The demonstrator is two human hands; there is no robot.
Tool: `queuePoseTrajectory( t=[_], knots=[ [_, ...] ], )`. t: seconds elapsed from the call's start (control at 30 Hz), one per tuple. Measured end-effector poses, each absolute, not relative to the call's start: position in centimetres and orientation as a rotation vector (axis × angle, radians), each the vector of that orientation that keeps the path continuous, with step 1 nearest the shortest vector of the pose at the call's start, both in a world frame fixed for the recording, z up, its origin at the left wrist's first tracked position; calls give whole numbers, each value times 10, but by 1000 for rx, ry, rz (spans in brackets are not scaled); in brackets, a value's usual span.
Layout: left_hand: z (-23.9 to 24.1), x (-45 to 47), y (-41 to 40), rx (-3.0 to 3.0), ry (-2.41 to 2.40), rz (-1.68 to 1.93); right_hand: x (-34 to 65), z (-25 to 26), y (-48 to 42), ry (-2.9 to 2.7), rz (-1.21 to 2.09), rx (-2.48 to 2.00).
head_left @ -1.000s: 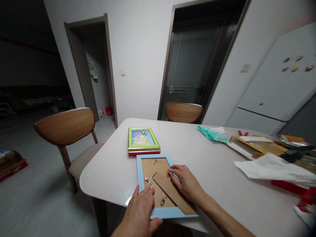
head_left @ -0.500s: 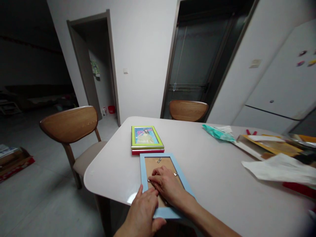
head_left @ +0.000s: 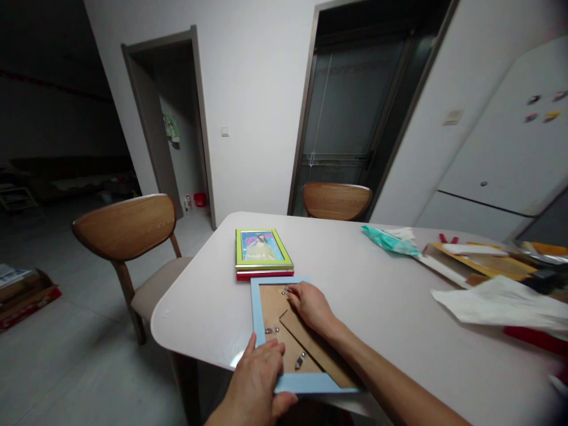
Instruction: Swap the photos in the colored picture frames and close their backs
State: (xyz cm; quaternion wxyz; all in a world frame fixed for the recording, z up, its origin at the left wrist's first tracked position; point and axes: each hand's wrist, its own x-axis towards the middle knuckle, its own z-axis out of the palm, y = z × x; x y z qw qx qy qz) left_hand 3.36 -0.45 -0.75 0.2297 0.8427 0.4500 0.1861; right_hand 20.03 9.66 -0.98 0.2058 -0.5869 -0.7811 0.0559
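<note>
A light blue picture frame (head_left: 257, 306) lies face down at the table's near edge, its brown backing board (head_left: 271, 302) showing. My left hand (head_left: 261, 370) grips the frame's lower left corner, fingers over the rail and thumb at the bottom edge. At the upper end, my right hand (head_left: 310, 305) has its fingers closed at a small metal clip (head_left: 284, 290), which they partly cover. Another clip (head_left: 272, 330) sits at the left side, and a third clip (head_left: 300, 361) lies slanted near the bottom. The brown stand leg (head_left: 310, 343) runs diagonally under my right forearm.
Just beyond, a green-framed picture (head_left: 264, 248) lies on a red frame (head_left: 265, 274). To the right are a teal packet (head_left: 390, 240), a white sheet (head_left: 501, 302) and a yellow envelope (head_left: 488, 263). Wooden chairs stand left (head_left: 126, 225) and behind the table (head_left: 337, 200).
My right hand has moved from the left clip up to the top clip, uncovering the left and bottom clips and the stand leg. My left hand stays on the frame.
</note>
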Motion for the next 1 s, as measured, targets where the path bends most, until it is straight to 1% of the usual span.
queuePoseTrajectory(
  t=[0.17,0.5,0.83,1.0],
  knots=[
    [-8,34,-5,2324,1237,499,196,-14,121,-2136,82,-1731],
    [-13,34,-5,2339,1223,513,186,-24,131,-2130,75,-1670],
    [10,39,-10,2290,1296,393,187,-25,134,-1992,118,-1722],
    [7,38,-12,2286,1321,429,187,-18,135,-1955,138,-1714]
  ],
)
